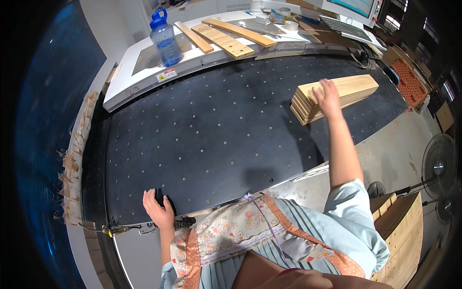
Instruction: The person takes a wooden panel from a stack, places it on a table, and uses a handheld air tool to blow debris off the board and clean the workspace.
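Head view: right hand (328, 98) covers part of the plank stack (337, 96).

A small yellow-and-white warning label (166, 75) below the bottle; a lit screen (350, 6) top right.

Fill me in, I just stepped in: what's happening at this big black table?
A person leans over the black perforated table. Their right hand rests on top of a stack of wooden boards at its far right. Their left hand presses on the near edge. A blue water bottle and loose boards lie beyond.
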Demonstrator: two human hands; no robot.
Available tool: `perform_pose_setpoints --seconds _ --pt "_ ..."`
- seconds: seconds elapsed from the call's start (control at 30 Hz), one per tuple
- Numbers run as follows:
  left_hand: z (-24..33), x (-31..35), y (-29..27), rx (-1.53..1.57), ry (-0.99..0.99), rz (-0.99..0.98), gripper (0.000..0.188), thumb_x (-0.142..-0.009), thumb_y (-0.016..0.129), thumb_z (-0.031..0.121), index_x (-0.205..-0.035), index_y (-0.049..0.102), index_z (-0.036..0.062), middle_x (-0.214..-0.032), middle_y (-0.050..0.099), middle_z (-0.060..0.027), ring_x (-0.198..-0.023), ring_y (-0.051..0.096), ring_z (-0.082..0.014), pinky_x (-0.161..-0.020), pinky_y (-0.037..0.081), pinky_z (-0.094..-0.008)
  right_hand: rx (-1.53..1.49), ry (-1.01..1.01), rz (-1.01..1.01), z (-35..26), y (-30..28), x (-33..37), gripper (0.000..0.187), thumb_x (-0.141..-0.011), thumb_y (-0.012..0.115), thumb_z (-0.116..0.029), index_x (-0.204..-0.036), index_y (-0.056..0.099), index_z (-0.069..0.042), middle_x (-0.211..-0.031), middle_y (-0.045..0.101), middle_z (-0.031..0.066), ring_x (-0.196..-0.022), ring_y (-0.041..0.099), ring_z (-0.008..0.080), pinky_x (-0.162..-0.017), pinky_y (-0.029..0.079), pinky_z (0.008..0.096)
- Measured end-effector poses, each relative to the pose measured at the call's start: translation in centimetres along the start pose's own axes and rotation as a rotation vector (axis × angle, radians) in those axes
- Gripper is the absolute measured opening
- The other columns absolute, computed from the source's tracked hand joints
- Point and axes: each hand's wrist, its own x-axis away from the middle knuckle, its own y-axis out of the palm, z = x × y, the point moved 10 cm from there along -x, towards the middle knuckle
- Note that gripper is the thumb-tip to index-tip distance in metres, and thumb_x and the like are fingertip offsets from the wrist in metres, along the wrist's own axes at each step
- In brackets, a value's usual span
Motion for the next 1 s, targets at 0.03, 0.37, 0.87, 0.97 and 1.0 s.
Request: perform_pose_setpoints --seconds 0.03,0.37,0.87,0.97,1.0 --pt "0.1 -0.2 0.2 0.000 0.003 -0.007 0.044 -0.077 0.062 0.008 -0.118 0.050 -0.0016 -0.119 0.052 -0.0176 -0.119 0.044 -0.0384 -0.100 0.034 -0.0468 0.150 0.130 -0.073 3.3 0.6 -0.8 0.052 -0.088 0.053 -0.044 -0.115 0.057 0.001 -0.124 0.053 0.0201 -0.122 0.043 0.0362 -0.102 0.033 0.0501" --pt "-0.7 0.4 -0.2 -0.003 -0.048 0.011 0.043 -0.075 0.064 0.006 -0.116 0.051 0.0000 -0.118 0.053 -0.0168 -0.117 0.044 -0.0384 -0.100 0.034 -0.0467 0.189 0.250 -0.701 -4.5 2.7 2.9 0.075 -0.084 0.046 -0.063 -0.121 0.051 0.002 -0.131 0.048 0.0182 -0.125 0.043 0.0277 -0.106 0.021 0.0602" --pt "10.6 -3.7 13.5 1.722 -0.884 -0.507 0.032 -0.086 0.058 0.008 -0.115 0.046 0.0049 -0.107 0.059 -0.0148 -0.094 0.059 -0.0191 -0.076 0.049 -0.0313 -0.222 -0.434 -0.546 -27.0 1.1 12.5 0.052 -0.076 0.068 -0.022 -0.124 0.050 -0.012 -0.131 0.047 0.0083 -0.130 0.036 0.0265 -0.104 0.024 0.0623" --pt "10.1 -6.0 9.6 1.481 -0.569 -0.327 0.034 -0.085 0.057 0.003 -0.117 0.044 0.0038 -0.115 0.055 -0.0155 -0.099 0.056 -0.0174 -0.081 0.047 -0.0294 -0.236 -0.442 -0.593 -26.7 2.2 13.9 0.048 -0.076 0.067 -0.020 -0.121 0.052 -0.012 -0.129 0.049 0.0082 -0.128 0.038 0.0271 -0.103 0.025 0.0617" --pt "10.2 -7.0 8.0 1.340 -0.385 -0.265 0.044 -0.081 0.062 0.004 -0.121 0.043 0.0025 -0.122 0.050 -0.0163 -0.109 0.051 -0.0222 -0.090 0.044 -0.0316 -0.272 -0.447 -0.590 -27.1 2.0 14.0 0.046 -0.076 0.067 -0.019 -0.120 0.053 -0.012 -0.128 0.049 0.0081 -0.127 0.039 0.0273 -0.103 0.025 0.0614"
